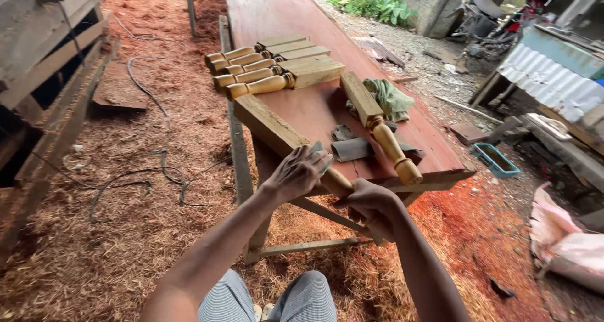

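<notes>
Head view: I'm mid-sanding a turned wooden leg (283, 136) that lies over the red tabletop's (277, 13) near edge. My left hand (296, 174) presses a scrap of sandpaper (319, 153) around it, fingers curled shut; my right hand (371, 205) grips its lower end at five o'clock. Next, I judge, comes turning the leg. Finished legs (270, 67) lie at twelve o'clock; a blue tray (495, 159) at three. No labels show.
</notes>
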